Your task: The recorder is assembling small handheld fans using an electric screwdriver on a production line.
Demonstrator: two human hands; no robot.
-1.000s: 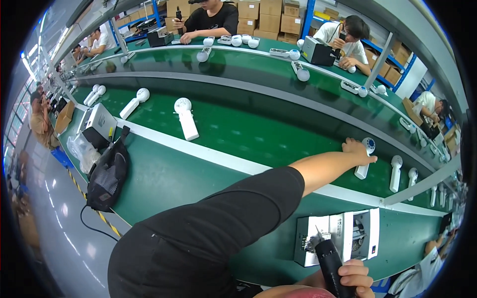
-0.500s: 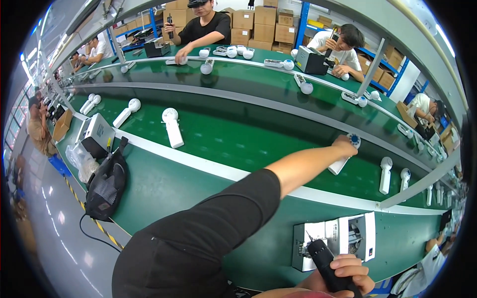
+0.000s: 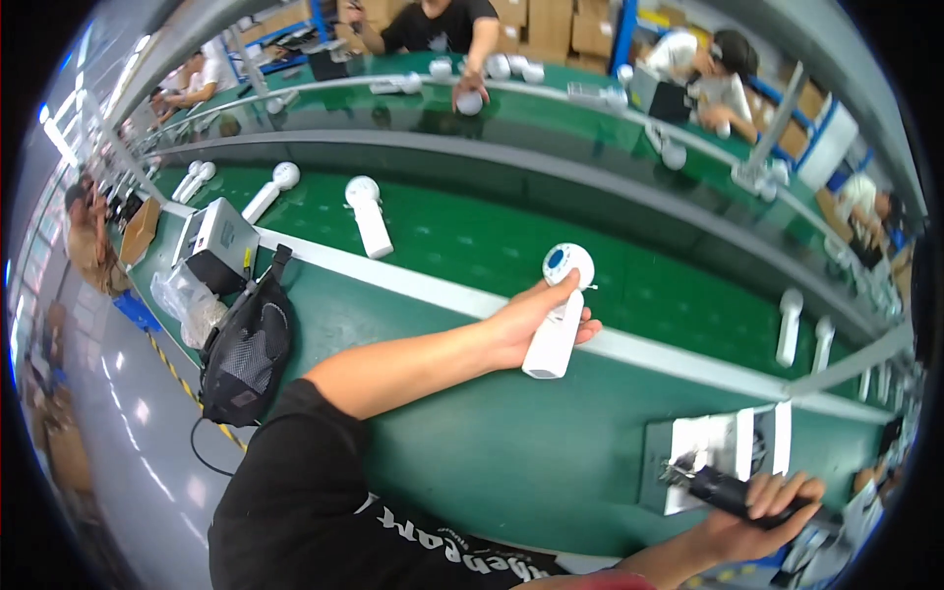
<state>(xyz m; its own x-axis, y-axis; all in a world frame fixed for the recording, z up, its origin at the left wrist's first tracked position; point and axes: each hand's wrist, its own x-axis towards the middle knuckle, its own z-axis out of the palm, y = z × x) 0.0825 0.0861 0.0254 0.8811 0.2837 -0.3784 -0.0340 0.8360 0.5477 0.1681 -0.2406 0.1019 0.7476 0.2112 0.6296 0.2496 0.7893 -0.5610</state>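
My left hand [image 3: 536, 320] is closed round a white ball-headed device [image 3: 554, 344], which has a blue disc on its round head and a square-ended body. It is raised over the white edge strip between the belt and the bench. In my right hand [image 3: 777, 497] lies a black electric screwdriver [image 3: 733, 489], its tip pointing left. That tip is at the grey and white screw feeder [image 3: 723, 442] on the bench; whether it touches is too blurred to tell.
More white devices lie on the green belt, one [image 3: 369, 221] left of centre and another [image 3: 790, 326] at the right. A black mesh bag [image 3: 251, 349] and a grey box [image 3: 218, 246] stand on the left. A metal post [image 3: 855, 359] slants at the right. Co-workers [image 3: 442, 29] sit across the line.
My left hand has come back from the belt toward me, bringing the white ball-headed device. My right hand has turned the screwdriver so its tip meets or nears the screw feeder. The view has shifted.
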